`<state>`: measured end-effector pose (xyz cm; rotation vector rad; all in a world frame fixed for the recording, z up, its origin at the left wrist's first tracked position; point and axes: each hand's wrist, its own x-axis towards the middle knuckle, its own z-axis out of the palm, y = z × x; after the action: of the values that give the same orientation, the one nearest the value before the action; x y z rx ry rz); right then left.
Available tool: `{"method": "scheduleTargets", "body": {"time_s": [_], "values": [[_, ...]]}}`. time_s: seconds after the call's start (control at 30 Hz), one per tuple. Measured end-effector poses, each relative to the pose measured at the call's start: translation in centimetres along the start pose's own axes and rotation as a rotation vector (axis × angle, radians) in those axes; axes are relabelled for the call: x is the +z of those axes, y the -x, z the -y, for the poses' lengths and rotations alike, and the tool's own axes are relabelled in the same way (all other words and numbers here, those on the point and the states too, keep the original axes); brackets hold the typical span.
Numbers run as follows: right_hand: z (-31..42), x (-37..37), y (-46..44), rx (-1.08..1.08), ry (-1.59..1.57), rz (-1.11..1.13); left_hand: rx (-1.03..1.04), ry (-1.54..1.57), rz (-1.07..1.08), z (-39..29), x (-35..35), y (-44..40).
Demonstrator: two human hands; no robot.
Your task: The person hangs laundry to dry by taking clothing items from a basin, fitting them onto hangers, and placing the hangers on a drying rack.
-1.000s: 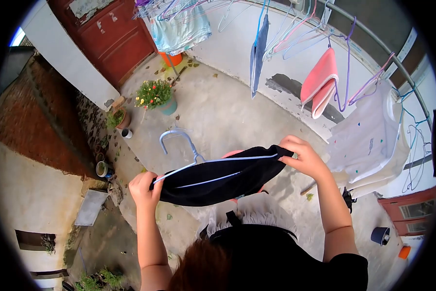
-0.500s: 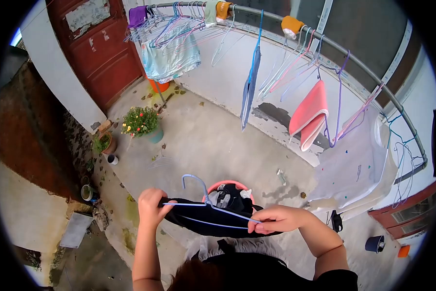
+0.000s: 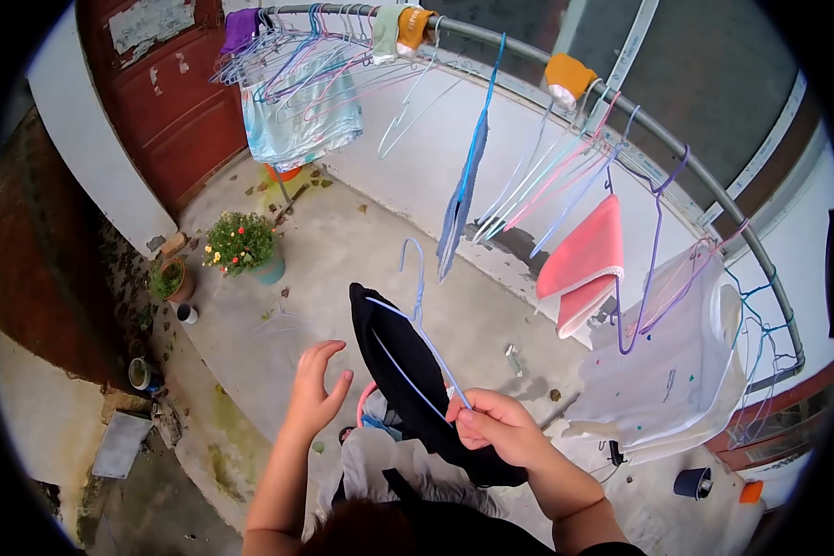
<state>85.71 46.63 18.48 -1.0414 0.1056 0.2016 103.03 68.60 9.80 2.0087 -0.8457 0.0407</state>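
Observation:
In my right hand (image 3: 491, 422) is one end of a light-blue clothes hanger (image 3: 419, 320), its fingers closed round the wire and some cloth. A black garment (image 3: 406, 371) hangs on that hanger, which is tilted with its hook upward. What kind of garment it is I cannot make out. My left hand (image 3: 317, 387) is empty, to the left of the garment and apart from it, with thumb and fingers spread. Partly hidden below the garment, a pink basin (image 3: 365, 400) shows its rim.
Ahead curves a metal rail (image 3: 519, 44) carrying several hangers, a patterned light-blue garment (image 3: 301, 111), a pink cloth (image 3: 584, 259) and a white shirt (image 3: 667, 361). Potted flowers (image 3: 242, 243) stand at the left. A dark bucket (image 3: 691, 483) is at the lower right.
My left hand has let go of the hanger's left end and moved down, opening. The hanger and black garment have swung from level to steeply tilted, left end up, still in my right hand.

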Motion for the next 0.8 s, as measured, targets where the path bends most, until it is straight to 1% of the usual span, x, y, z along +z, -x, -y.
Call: {"method": "scheduleTargets", "body": {"time_s": [0.2, 0.27, 0.37, 0.43, 0.53, 0.6, 0.73, 0.8], "values": [[1.3, 0.3, -7.6, -0.299, 0.076, -0.207, -0.074, 0.090, 0.144, 4.1, -0.1, -3.4], [2.3, 0.4, -10.9, -0.373, 0.086, -0.290, -0.029, 0.125, 0.168, 5.7, -0.4, -5.3], [5.0, 1.3, -16.3, -0.542, 0.130, -0.421, 0.031, 0.170, 0.216, 8.1, -1.4, -7.8], [7.1, 1.3, -20.0, -0.676, 0.149, -0.494, 0.010, 0.221, 0.276, 9.3, -2.9, -9.4], [10.9, 1.3, -24.9, -0.771, 0.195, -0.638, -0.022, 0.267, 0.309, 12.1, -4.9, -11.3], [13.5, 0.9, -28.0, -0.827, 0.235, -0.693, -0.070, 0.287, 0.330, 14.0, -6.1, -12.3], [18.1, 0.2, -32.7, -0.878, 0.420, -0.929, -0.104, 0.313, 0.354, 16.8, -7.8, -13.5], [19.5, -0.7, -34.7, -0.917, 0.487, -0.992, -0.136, 0.312, 0.386, 17.6, -8.4, -14.0]]}}
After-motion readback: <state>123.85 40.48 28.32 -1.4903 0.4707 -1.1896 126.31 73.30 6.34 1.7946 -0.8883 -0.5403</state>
